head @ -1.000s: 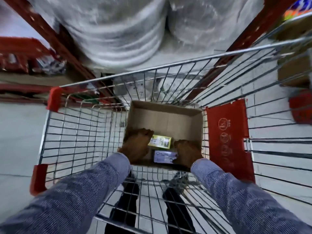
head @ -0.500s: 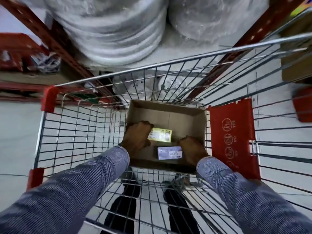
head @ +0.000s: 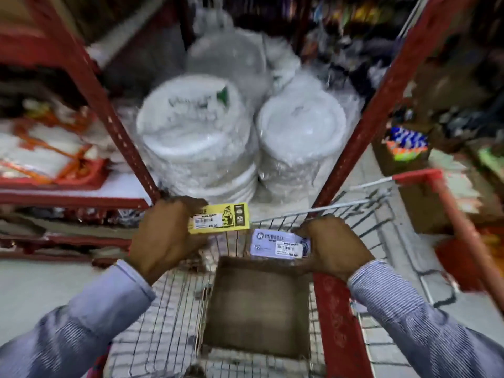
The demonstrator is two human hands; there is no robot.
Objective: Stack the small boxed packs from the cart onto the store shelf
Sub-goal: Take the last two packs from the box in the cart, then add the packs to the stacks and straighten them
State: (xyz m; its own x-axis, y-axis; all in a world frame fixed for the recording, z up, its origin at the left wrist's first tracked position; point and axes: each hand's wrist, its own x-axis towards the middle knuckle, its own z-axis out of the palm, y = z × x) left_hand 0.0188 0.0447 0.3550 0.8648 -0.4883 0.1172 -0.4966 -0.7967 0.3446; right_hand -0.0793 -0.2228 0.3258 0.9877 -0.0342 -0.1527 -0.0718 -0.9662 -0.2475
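Observation:
My left hand (head: 166, 236) grips a yellow boxed pack (head: 219, 218) by its left end, held above the cart's front rim. My right hand (head: 332, 245) holds a pale lilac boxed pack (head: 278, 244) by its right end, just above the far edge of the open cardboard box (head: 259, 306). That box sits in the wire cart (head: 169, 317) and its visible inside looks bare. Both packs carry white price stickers. The view is motion-blurred.
Red steel shelf uprights (head: 109, 115) frame a bay holding wrapped stacks of white disposable plates (head: 196, 137). A red tray with orange-trimmed goods (head: 54, 159) lies on the left shelf. Cartons and colourful packs (head: 406, 145) stand on the floor at right, beside the cart's red handle (head: 450, 214).
Both hands have lifted out of the cardboard box, each with a pack, and risen above the cart rim. My head has tilted up, bringing the shelf bay with the plate stacks into view.

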